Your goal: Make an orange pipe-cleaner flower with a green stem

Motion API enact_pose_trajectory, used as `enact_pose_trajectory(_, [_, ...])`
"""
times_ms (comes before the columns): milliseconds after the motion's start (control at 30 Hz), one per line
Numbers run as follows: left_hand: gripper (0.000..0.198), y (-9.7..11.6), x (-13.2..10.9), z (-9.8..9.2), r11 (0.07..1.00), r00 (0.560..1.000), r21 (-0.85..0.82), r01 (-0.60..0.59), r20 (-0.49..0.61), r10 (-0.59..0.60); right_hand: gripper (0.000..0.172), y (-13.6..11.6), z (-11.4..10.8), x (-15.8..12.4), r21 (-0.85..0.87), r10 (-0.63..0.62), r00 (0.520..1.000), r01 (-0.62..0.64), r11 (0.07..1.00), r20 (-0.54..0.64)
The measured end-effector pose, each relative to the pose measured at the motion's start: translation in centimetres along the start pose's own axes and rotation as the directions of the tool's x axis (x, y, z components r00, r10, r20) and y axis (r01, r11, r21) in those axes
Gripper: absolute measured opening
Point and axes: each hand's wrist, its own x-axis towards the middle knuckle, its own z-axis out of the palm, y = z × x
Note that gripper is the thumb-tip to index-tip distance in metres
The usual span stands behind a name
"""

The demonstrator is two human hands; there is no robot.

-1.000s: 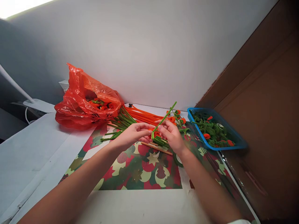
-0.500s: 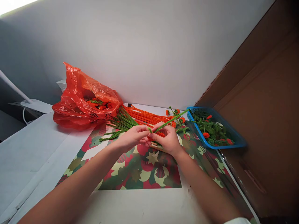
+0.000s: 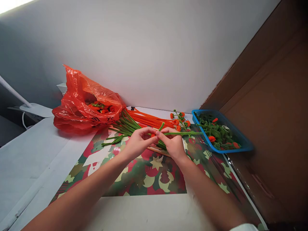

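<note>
My left hand (image 3: 142, 141) and my right hand (image 3: 172, 142) meet fingertip to fingertip above the patterned sheet. Between them is a green pipe cleaner (image 3: 185, 133), its long end pointing right and a short end sticking up from the pinch. A small orange piece (image 3: 153, 135) shows at my left fingertips; most of it is hidden. Both hands are closed. Just behind them lie loose green pipe cleaners (image 3: 127, 123) and a bundle of orange pipe cleaners (image 3: 149, 118). A sprig with small orange pompom-like flowers (image 3: 175, 122) lies beyond my right hand.
A red plastic bag (image 3: 79, 109) holding orange and green pieces stands at the back left. On the right, a blue basket (image 3: 222, 151) contains green leaves and orange flowers. Camouflage-like patterned paper (image 3: 144, 189) covers the table's middle. A white lamp base (image 3: 37, 109) sits far left.
The green pipe cleaner's long end has swung down from a slant to nearly level, pointing right. Its short end now sticks up. Both hands have stayed close together.
</note>
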Motion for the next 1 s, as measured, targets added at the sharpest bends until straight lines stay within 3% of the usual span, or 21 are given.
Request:
enact_pose_trajectory(200, [0.027, 0.5, 0.1, -0.6, 1.0, 0.997, 0.021, -0.017, -0.076, 0.019, 0.013, -0.1, -0.2, -0.1, 0.062, -0.053, 0.998, 0.05, 0.997, 0.039])
enact_pose_trajectory(300, [0.027, 0.6, 0.2, -0.8, 0.999, 0.998, -0.054, -0.004, -0.067, 0.0, 0.007, -0.5, -0.2, -0.3, -0.022, -0.167, 0.985, 0.168, 0.986, 0.044])
enact_pose_trajectory(500, [0.031, 0.7, 0.4, -1.3, 0.975, 0.998, -0.217, 0.046, -0.036, -0.055, 0.004, -1.2, -0.2, -0.7, -0.177, -0.446, 0.886, 0.463, 0.869, 0.125])
enact_pose_trajectory(733, [0.031, 0.7, 0.5, -1.4, 0.988, 0.999, -0.15, 0.025, -0.038, -0.031, 0.012, -1.3, -0.8, -0.5, -0.236, -0.579, 0.779, 0.626, 0.743, 0.241])
enact_pose_trajectory(833, [0.029, 0.9, 0.4, -1.4, 0.997, 0.998, -0.051, -0.051, -0.03, 0.05, 0.009, -1.3, -1.0, -0.4, -0.217, -0.559, 0.796, 0.603, 0.768, 0.234])
enact_pose_trajectory(1000, [0.024, 1.1, 0.2, -1.4, 0.983, 0.987, 0.091, -0.162, 0.023, 0.161, 0.004, -1.2, -1.3, -0.1, -0.108, -0.426, 0.887, 0.448, 0.887, 0.18])
